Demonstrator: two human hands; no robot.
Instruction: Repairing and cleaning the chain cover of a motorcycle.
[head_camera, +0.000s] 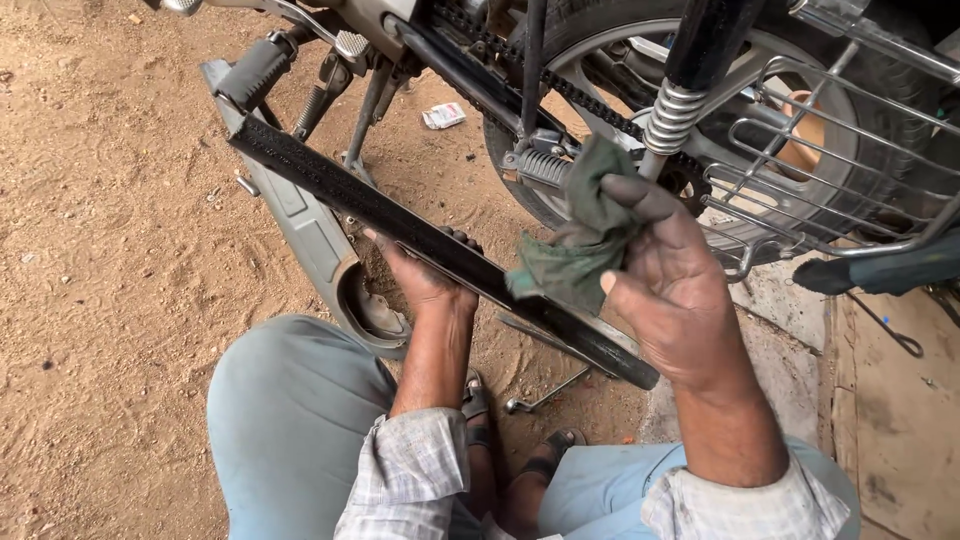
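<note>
Gripping chain cover (400, 222) beside wheel (880, 90)

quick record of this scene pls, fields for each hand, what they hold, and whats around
left hand: grips the long black chain cover from beneath, near its middle
right hand: holds a dark green rag against the cover
cover pose: slanted, upper end by the footpeg, lower end near the right wrist
behind: motorcycle rear wheel, drive chain, shock spring, wire side guard
ground: grey cover piece and spanner on the dirt
</note>
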